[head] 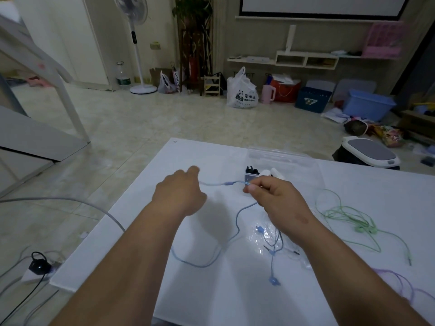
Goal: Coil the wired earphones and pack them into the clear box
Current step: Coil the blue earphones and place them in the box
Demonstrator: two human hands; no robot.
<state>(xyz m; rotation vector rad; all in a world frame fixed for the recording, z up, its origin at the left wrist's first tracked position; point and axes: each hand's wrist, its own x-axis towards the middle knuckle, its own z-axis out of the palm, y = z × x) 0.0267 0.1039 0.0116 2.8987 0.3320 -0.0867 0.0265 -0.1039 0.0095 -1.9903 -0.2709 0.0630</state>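
Note:
The blue wired earphones (204, 261) lie in loose loops on the white table (235, 297), one earbud near the front. A stretch of their cord runs taut between my two hands. My right hand (275, 198) pinches the cord between thumb and fingers. My left hand (181, 189), blurred, grips the cord's other end with curled fingers. The clear box (282, 161) stands open just beyond my right hand, with dark and white items inside.
Green earphones (346, 217) sprawl on the table's right side, purple earphones (400, 285) at the front right. A crumpled clear plastic bag (266, 241) lies under my right wrist. A power strip and cables lie on the floor at left.

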